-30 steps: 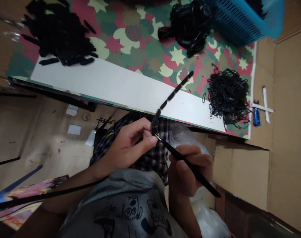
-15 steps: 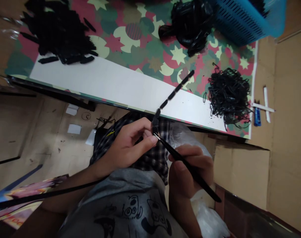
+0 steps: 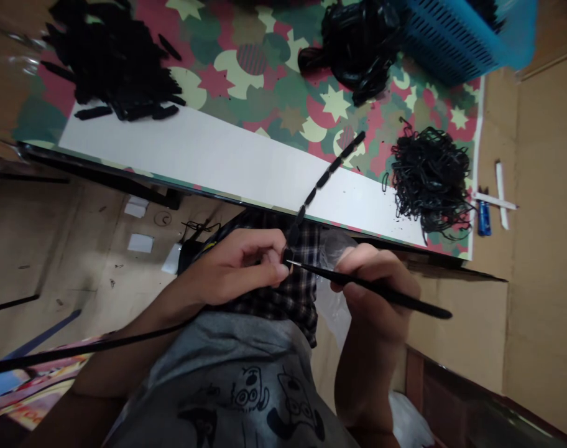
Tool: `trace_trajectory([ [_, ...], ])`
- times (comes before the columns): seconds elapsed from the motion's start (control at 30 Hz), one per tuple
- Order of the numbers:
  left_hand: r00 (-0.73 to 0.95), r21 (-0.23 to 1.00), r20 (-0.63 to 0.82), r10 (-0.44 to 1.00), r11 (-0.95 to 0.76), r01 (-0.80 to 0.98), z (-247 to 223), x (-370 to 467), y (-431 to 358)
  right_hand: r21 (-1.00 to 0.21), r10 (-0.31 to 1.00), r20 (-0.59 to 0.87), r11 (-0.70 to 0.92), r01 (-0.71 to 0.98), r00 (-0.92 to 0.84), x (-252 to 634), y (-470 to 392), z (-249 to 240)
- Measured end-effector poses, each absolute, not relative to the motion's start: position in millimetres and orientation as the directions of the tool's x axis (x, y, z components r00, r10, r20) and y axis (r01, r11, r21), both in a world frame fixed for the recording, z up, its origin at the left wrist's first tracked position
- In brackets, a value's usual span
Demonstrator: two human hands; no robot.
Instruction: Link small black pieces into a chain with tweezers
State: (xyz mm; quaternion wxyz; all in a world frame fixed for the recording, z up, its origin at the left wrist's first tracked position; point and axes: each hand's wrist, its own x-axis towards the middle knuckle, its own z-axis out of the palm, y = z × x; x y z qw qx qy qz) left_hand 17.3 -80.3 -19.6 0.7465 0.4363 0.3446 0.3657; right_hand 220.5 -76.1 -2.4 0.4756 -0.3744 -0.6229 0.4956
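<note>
- Lowest in the frame: grey printed shirt (image 3: 246, 386) and plaid cloth (image 3: 288, 292) over the lap, clear plastic bag (image 3: 332, 249) just behind.
- Centre: left hand (image 3: 239, 274) closed in a pinch on the near end of a black linked chain (image 3: 323, 180), fingertips pressed together at the last link.
- Right of centre: right hand (image 3: 374, 280) curled shut around a thin black tool (image 3: 372, 289), its pale tip touching the pinched link.
- Changed since a moment ago: right hand raised and turned, tool now lying nearly level across the frame instead of slanting down to the lower right; tip kept at the same link, so work on that joint apparently ongoing rather than finished.
- Beyond: chain running up and right onto the white strip of the table (image 3: 194, 155).
- Far right: tangle of black loops (image 3: 428, 180); blue lighter (image 3: 484, 218) beside it.
- Upper left: heap of black links (image 3: 110, 62).
- Top right: blue basket (image 3: 460, 34), black pile (image 3: 358, 43) against it.
</note>
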Motion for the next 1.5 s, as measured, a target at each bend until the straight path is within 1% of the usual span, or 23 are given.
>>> trace_trajectory([
  [0.1,0.551,0.856,-0.261,0.793,0.454,-0.247,-16,15,-79,-0.98,0.935,0.147,0.093,-0.178,-0.323,219,-65,-8],
  [0.2,0.607,0.784,-0.344,0.717,0.575,-0.234,-9,14,-77,-0.935,0.928,0.032,-0.103,-0.339,-0.37,215,-60,-16],
  [0.3,0.645,0.732,-0.386,0.66,0.644,-0.22,-4,13,-76,-0.871,0.925,-0.079,-0.245,-0.427,-0.371,210,-59,-23],
  [0.43,0.686,0.709,-0.343,0.642,0.656,-0.258,-7,14,-74,-0.81,0.914,-0.14,-0.326,-0.487,-0.379,204,-60,-27],
  [0.53,0.71,0.708,-0.273,0.65,0.635,-0.309,-11,17,-73,-0.784,0.908,-0.154,-0.351,-0.511,-0.389,201,-59,-29],
  [0.6,0.716,0.701,-0.252,0.651,0.633,-0.329,-12,18,-72,-0.777,0.904,-0.139,-0.352,-0.522,-0.404,200,-58,-30],
  [0.7,0.713,0.676,-0.27,0.648,0.654,-0.339,-13,20,-71,-0.782,0.901,-0.121,-0.346,-0.519,-0.417,198,-56,-31],
  [0.87,0.719,0.602,-0.29,0.632,0.704,-0.376,-14,23,-72,-0.789,0.898,-0.106,-0.338,-0.513,-0.428,196,-53,-33],
  [1.03,0.71,0.555,-0.304,0.635,0.724,-0.409,-15,26,-74,-0.743,0.873,-0.069,-0.368,-0.559,-0.483,195,-52,-36],
  [1.13,0.73,0.539,-0.274,0.627,0.728,-0.424,-16,28,-74,-0.71,0.864,-0.061,-0.389,-0.587,-0.499,192,-53,-38],
  [1.37,0.716,0.56,-0.265,0.645,0.708,-0.431,-17,26,-72,-0.678,0.862,-0.037,-0.393,-0.621,-0.506,189,-55,-42],
  [1.43,0.705,0.574,-0.258,0.66,0.692,-0.438,-17,24,-72,-0.689,0.865,-0.033,-0.382,-0.616,-0.501,192,-55,-40],
  [1.5,0.681,0.623,-0.262,0.683,0.659,-0.421,-16,22,-72,-0.735,0.88,-0.027,-0.339,-0.587,-0.474,198,-53,-35],
])
